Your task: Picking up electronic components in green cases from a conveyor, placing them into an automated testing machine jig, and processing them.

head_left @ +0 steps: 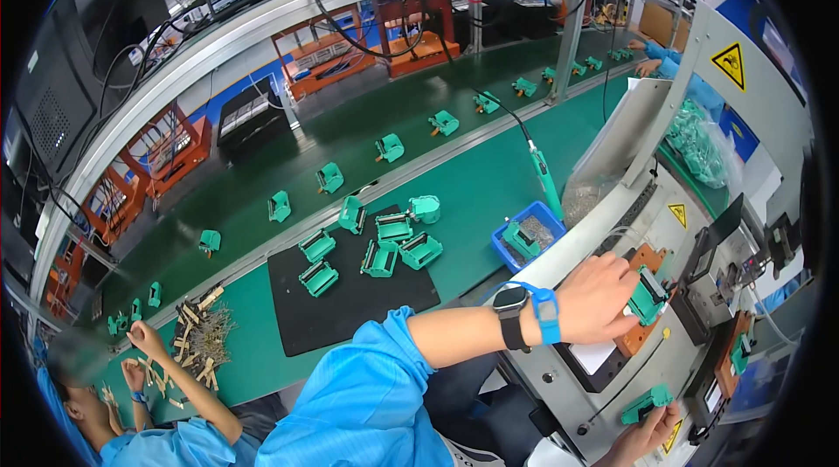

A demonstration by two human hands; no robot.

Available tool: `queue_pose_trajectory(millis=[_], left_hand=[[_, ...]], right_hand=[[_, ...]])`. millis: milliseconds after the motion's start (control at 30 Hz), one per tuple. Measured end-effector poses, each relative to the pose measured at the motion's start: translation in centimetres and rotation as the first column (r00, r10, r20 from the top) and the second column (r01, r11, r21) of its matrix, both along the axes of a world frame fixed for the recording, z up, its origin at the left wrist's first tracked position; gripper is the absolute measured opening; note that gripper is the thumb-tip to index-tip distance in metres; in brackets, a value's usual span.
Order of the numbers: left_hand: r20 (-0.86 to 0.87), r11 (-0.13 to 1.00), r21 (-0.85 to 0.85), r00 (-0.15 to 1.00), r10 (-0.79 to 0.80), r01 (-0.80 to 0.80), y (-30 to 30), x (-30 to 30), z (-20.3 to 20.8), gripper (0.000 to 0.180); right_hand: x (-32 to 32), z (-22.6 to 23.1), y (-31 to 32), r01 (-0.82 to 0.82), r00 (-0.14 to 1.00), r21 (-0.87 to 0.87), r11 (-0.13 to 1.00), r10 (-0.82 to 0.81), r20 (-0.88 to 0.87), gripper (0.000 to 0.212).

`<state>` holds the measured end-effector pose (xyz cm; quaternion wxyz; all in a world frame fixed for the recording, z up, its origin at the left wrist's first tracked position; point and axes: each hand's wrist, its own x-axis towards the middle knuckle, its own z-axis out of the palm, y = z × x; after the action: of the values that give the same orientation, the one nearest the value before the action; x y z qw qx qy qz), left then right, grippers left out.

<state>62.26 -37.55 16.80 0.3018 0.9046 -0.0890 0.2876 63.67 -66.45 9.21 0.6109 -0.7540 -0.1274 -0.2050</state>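
Note:
My left arm, with a dark watch and a blue wrist strap, stretches across to the machine at the right. My left hand (596,299) is closed on a green plastic housing (648,297) at an orange-brown fixture block (633,343); the back of the hand hides part of the grip. Lower down, near the machine's front edge, my right hand (645,439) pinches a second green housing (648,403) between thumb and fingers. Another green housing (742,352) sits by a second fixture at the far right.
Several green housings (379,257) stand on a black mat (301,314). More ride the conveyor belt (249,235) behind. A blue bin (505,255) holds one housing and small parts. Above it hangs a green electric screwdriver (544,174). Co-workers' hands (149,340) show at left and far right.

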Motion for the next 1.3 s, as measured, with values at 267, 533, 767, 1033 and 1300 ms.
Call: queue_pose_trajectory(millis=[267, 533, 767, 1033, 1300], left_hand=[[-0.024, 0.993, 0.075, 0.996, 0.091, -0.089, 0.5, 3.4, -0.2, 0.019], [0.01, 0.997, 0.044, 0.998, 0.058, -0.058, 1.4, 4.0, -0.2, 0.021], [0.07, 0.866, -0.495, 0.997, -0.039, 0.069, 6.4, -5.0, 2.2, 0.02], [-0.187, 0.408, -0.638, 0.645, 0.741, -0.653, 27.1, -24.8, -3.2, 0.017], [-0.354, -0.489, -0.034, -0.447, 0.821, -0.872, 40.8, -52.1, -16.5, 0.036]], right_hand=[[1.3, -2.6, -1.8, -0.029, 0.999, 0.08, 0.996, 0.031, -0.019, 0.022], [2.7, 1.9, 2.0, -0.222, 0.967, -0.002, 0.975, 0.22, 0.13, 0.021], [9.3, 7.2, 8.8, -0.343, 0.907, -0.114, 0.933, 0.36, 0.217, 0.025], [10.5, 9.3, 12.4, -0.403, 0.858, -0.652, 0.642, 0.513, -0.025, 0.025], [10.1, 11.5, 13.7, -0.303, 0.88, -0.869, 0.392, 0.466, -0.097, 0.025]])
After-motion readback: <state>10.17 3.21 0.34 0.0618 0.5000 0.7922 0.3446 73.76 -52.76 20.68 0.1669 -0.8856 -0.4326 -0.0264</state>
